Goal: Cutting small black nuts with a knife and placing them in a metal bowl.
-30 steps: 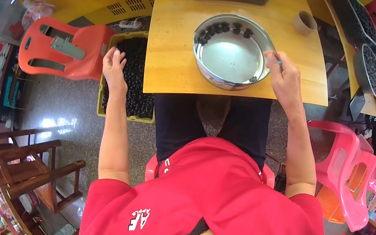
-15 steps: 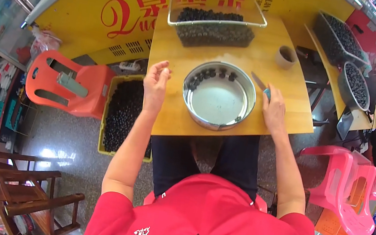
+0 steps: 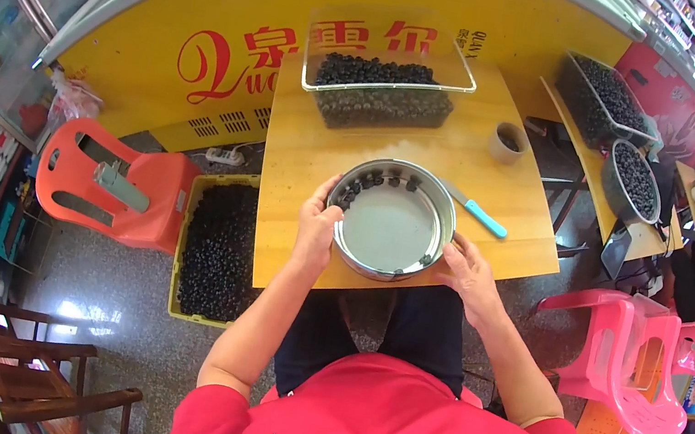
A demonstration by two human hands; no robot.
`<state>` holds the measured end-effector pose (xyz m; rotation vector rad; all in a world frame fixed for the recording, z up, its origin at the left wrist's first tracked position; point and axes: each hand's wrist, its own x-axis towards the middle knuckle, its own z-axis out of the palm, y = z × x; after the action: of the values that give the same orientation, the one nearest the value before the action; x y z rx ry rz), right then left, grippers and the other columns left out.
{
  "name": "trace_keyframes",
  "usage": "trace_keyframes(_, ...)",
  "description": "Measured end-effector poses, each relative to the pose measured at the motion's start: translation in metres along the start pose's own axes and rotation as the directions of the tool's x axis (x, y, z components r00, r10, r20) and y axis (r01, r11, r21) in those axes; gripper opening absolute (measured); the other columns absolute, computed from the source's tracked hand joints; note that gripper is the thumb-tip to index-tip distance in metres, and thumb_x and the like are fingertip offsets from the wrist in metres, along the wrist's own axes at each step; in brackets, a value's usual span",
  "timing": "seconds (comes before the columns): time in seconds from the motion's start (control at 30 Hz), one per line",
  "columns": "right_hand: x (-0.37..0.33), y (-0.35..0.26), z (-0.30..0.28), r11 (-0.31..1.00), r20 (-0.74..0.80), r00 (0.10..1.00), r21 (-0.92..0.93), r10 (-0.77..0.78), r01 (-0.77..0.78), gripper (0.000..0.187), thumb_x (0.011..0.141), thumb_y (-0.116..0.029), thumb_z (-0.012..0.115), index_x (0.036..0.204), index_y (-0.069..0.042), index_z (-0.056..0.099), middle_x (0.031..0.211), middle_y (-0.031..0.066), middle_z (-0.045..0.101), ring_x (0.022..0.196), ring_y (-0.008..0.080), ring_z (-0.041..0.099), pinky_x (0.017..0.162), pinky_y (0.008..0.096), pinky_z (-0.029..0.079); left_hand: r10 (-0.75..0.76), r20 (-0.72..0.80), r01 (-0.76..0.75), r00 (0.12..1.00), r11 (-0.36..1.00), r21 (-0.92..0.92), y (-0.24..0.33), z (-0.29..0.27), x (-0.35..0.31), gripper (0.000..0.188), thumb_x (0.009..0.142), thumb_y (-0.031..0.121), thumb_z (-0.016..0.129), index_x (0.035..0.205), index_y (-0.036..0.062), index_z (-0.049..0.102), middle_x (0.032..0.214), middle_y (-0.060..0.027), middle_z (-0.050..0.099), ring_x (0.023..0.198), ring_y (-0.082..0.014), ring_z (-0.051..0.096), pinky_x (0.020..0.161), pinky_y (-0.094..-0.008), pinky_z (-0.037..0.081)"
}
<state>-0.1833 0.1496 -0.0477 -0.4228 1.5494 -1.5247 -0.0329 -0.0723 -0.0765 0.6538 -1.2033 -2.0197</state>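
Note:
A round, shallow metal pan (image 3: 382,234) sits near the front edge of the wooden table. Several small dark round fruits (image 3: 384,179) line its far-left inner wall, with another at the lower right inside. My left hand (image 3: 318,229) grips the pan's left side, thumb over the rim. My right hand (image 3: 470,281) is closed against its right side, with part of the fingers hidden behind the wall. Just right of the pan lies a knife with a light-blue handle (image 3: 486,219), its blade pointing toward the rim and touched by neither hand.
Farther back on the table (image 3: 518,201) stand a clear bin of dark fruits (image 3: 386,101) and a pale cup (image 3: 507,143). A yellow crate (image 3: 177,280) full of dark fruits is on the floor at left, beside an orange chair (image 3: 111,185). Pink chairs (image 3: 620,358) stand right.
My right hand has let go of the knife, which now lies on the table. Both hands have moved in to the pan's sides. The view has shifted slightly.

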Motion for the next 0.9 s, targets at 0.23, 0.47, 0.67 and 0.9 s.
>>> trace_keyframes(0.23,-0.024,-0.022,0.001,0.991,-0.049,0.993,0.084,0.109,-0.105,0.087,0.086,-0.048,0.064,0.15,-0.017,0.013,0.133,0.009,0.045,0.113,0.0302,0.052,0.085,0.0515,0.05,0.005,0.058,0.003,0.998,0.991,-0.133,0.011,0.023,-0.022,0.067,0.07,-0.011,0.041,0.137,-0.0044,0.04,0.124,-0.0109,0.056,0.109,-0.015,0.056,0.09,-0.0237,0.045)
trace_keyframes(0.47,-0.019,-0.107,-0.009,0.997,-0.015,0.997,-0.016,0.071,-0.071,0.061,0.088,-0.043,0.058,0.139,-0.017,0.034,0.127,0.0101,0.052,0.109,0.0309,0.058,0.079,0.0576,0.052,0.094,0.184,-0.084,0.978,0.995,-0.059,0.056,0.075,-0.003,0.059,0.076,-0.005,0.045,0.135,-0.0033,0.04,0.126,-0.0126,0.052,0.115,-0.0197,0.05,0.098,-0.0291,0.04)
trace_keyframes(0.67,-0.001,-0.211,-0.014,0.998,0.002,0.998,-0.042,-0.056,0.056,0.041,0.091,-0.036,0.057,0.119,-0.006,0.052,0.095,0.0107,0.068,0.074,0.0249,0.067,0.069,0.0456,0.058,0.289,0.282,-0.372,0.915,0.876,0.307,0.133,0.089,0.058,0.049,0.095,0.03,0.056,0.129,-0.0035,0.047,0.12,-0.0145,0.055,0.114,-0.0226,0.05,0.099,-0.0325,0.04)
trace_keyframes(0.9,0.11,-0.277,-0.016,0.995,0.006,0.997,-0.056,-0.076,0.077,0.056,0.081,-0.039,0.071,0.115,0.0,0.049,0.097,0.0127,0.054,0.079,0.0287,0.065,0.077,0.0442,0.058,0.49,0.188,-0.318,0.851,0.198,0.927,0.129,-0.008,0.205,0.052,0.092,0.037,0.056,0.128,-0.0014,0.05,0.129,-0.0217,0.048,0.124,-0.0336,0.043,0.104,-0.0432,0.036)
